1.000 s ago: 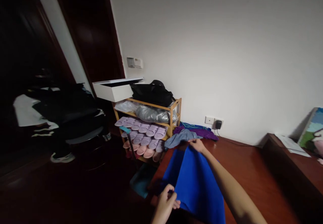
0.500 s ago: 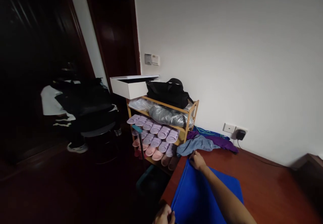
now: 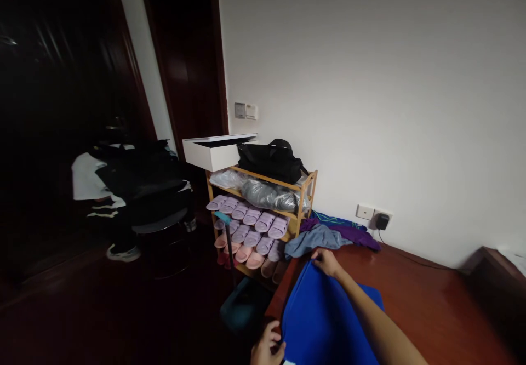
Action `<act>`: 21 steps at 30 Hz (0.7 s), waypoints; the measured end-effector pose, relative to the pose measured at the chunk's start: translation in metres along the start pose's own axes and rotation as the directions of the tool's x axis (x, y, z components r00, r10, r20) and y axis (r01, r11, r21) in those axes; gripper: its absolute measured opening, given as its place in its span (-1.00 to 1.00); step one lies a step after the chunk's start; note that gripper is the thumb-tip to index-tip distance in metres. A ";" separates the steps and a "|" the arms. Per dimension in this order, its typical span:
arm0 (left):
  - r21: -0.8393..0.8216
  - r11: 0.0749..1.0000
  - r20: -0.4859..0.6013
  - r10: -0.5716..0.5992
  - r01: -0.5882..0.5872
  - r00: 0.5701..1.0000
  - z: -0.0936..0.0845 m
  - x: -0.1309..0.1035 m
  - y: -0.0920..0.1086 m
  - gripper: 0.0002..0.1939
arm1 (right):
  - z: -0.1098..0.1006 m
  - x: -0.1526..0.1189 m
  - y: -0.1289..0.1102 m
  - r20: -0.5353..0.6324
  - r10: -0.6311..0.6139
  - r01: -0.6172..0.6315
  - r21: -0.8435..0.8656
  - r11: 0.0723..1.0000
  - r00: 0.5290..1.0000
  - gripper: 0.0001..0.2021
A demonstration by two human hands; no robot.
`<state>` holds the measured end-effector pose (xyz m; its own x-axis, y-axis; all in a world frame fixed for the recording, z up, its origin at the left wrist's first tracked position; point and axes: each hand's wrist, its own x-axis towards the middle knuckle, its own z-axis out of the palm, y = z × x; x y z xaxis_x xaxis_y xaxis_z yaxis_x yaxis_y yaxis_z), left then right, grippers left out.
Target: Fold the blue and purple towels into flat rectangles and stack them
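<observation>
Head: blue cloth [image 3: 314,315] between right fingers [image 3: 318,254]

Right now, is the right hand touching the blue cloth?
Touching. The head view shows the right hand with its fingers closed on the far corner of the blue cloth.

Free tabletop [image 3: 435,304] right of blue cloth [image 3: 314,315], heaped clothes [image 3: 318,240] beyond.
</observation>
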<state>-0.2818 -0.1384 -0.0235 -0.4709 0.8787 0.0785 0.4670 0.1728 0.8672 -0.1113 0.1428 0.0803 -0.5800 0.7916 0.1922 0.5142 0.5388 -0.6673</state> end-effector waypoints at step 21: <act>0.096 0.649 0.153 0.739 -0.754 0.656 -0.099 -0.046 0.293 -0.81 | -0.332 -0.295 -0.108 -0.318 -0.247 0.222 -0.113 0.968 0.915 -0.80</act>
<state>-0.1976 -0.1724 0.2754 0.1507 0.7720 0.6175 0.7306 -0.5078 0.4564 0.2144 -0.0537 0.3349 -0.4571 0.6833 0.5694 0.4410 0.7300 -0.5221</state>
